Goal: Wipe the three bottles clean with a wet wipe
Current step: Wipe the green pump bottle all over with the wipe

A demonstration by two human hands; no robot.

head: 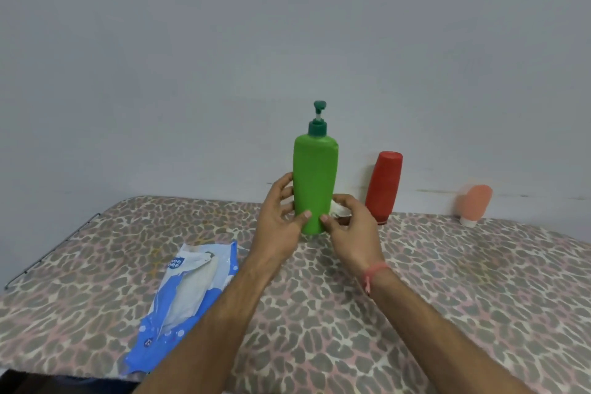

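While upright, green bottle (pixel 315 182) hand-held.

Three plastic bottles are in view: one tall green pump bottle with a dark green dispenser head (pixel 315 182), one red squeeze bottle standing on its cap (pixel 383 187), and one small peach tube standing on its white cap (pixel 475 204). One blue and white plastic pack of wet wipes (pixel 188 297) is there. One crumpled white wet wipe (pixel 339 210) shows. Two bare hands are in view, the left hand (pixel 277 221) and the right hand (pixel 350 229), and one red thread wristband (pixel 374 275).
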